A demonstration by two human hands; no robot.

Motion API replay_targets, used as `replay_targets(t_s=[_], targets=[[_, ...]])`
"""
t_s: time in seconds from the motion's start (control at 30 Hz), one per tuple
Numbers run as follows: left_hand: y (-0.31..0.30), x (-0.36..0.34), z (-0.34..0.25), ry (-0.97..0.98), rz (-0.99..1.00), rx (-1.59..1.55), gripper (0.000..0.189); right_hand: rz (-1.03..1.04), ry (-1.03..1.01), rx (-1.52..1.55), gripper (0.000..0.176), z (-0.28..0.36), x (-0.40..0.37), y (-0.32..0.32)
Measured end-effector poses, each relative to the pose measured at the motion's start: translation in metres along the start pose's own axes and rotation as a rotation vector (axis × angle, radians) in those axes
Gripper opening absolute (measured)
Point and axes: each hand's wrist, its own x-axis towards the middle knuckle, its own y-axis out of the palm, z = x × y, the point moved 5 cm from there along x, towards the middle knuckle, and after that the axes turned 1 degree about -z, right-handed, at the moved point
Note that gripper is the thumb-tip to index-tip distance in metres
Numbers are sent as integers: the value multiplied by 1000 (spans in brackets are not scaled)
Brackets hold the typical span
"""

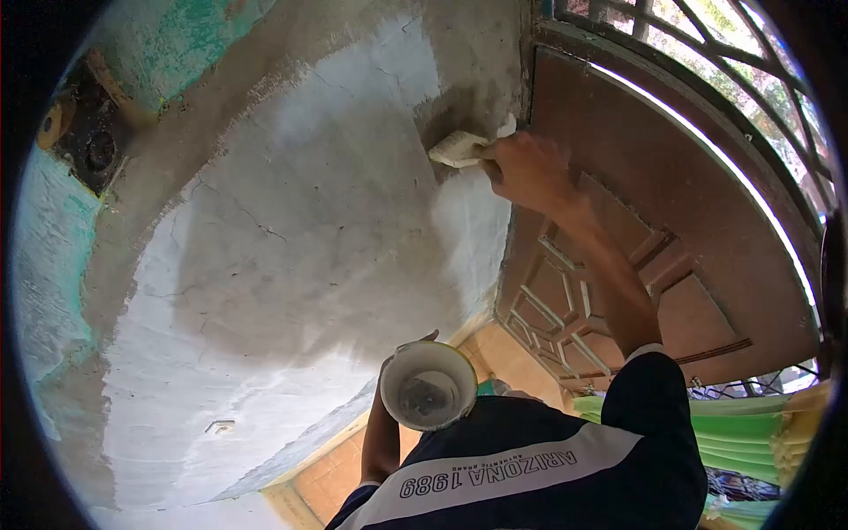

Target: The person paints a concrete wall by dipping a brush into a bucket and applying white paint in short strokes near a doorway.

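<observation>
Close by, we had a broad cracked plaster wall, patchy white and darker grey, edged by bare cement and peeling turquoise paint. A dark square box was set into it at upper left. Alongside stood a brown panelled wooden door, with orange floor tiles low beside it, sheer light-green curtains at lower right and a dark metal window grille beyond.

As for the hands, nearest our chest the left hand supported a round pale plastic bucket with whitish residue inside; its fingers were mostly hidden behind, so we could not tell how far they were spread. Farther out, the right hand had its fingers closed round the handle of a flat white-coated brush, held at the wall near the door's edge.
</observation>
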Motion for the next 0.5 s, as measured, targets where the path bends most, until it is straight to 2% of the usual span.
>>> replay_targets(t_s=[0.07,0.13,0.2,0.23,0.3,0.43,0.5], targets=[[2,-1,-4,-2,-5,20,55,-66,17,14,26,2,5,-17],[14,-4,-7,-54,122,-266,55,-129,28,25,28,3,16,-41],[9,-6,-3,-61,103,-252,55,-335,-3,65,32,8,27,-69],[6,-7,-2,-66,87,-233,55,-335,-2,70,32,12,30,-79],[0,-11,-5,-64,74,-212,56,-504,37,155,24,17,31,-99],[-9,-16,-7,-38,48,-162,59,-420,-7,79,32,16,30,-59],[-11,-16,-8,-23,39,-140,60,-338,39,61,32,20,21,-31]])
